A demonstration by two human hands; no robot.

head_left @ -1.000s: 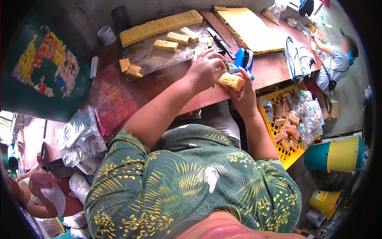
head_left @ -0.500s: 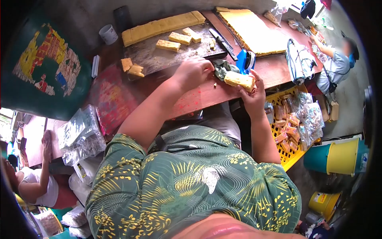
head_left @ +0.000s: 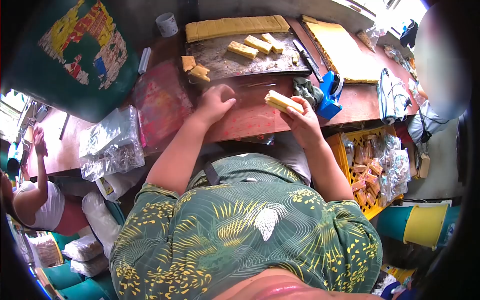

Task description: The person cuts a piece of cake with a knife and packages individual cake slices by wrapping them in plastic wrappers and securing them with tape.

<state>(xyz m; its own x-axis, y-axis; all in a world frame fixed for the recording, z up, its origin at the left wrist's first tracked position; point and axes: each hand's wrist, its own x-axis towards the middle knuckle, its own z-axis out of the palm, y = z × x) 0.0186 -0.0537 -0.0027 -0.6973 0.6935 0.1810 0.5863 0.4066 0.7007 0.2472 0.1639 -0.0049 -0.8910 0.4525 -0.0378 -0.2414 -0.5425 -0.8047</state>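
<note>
My right hand [head_left: 302, 121] grips one end of a yellow cake slice [head_left: 283, 101] with a pale filling line along its side. The slice is held above the table's front part, its free end toward the left. My left hand [head_left: 215, 104] is over the reddish tabletop in front of the baking tray [head_left: 220, 64], fingers bent and thumb apart, with nothing visible in it. On that tray lie a long cut cake strip [head_left: 237, 28] and a few loose slices [head_left: 257, 44]. A crumpled green cloth [head_left: 308, 91] and a blue tape dispenser [head_left: 330, 95] are right of the held slice.
A knife [head_left: 308, 61] lies on the tray's right edge, beside a large cake sheet [head_left: 345, 52]. Below the table, a yellow crate [head_left: 340, 155] contains wrapped pieces. Clear plastic bags [head_left: 112, 142] hang at the left edge. A co-worker [head_left: 42, 200] is at left, another at right.
My left hand has moved left, away from the cloth, and its fingers have loosened. My right hand has carried the cake slice left of the tape dispenser. The whole view has shifted.
</note>
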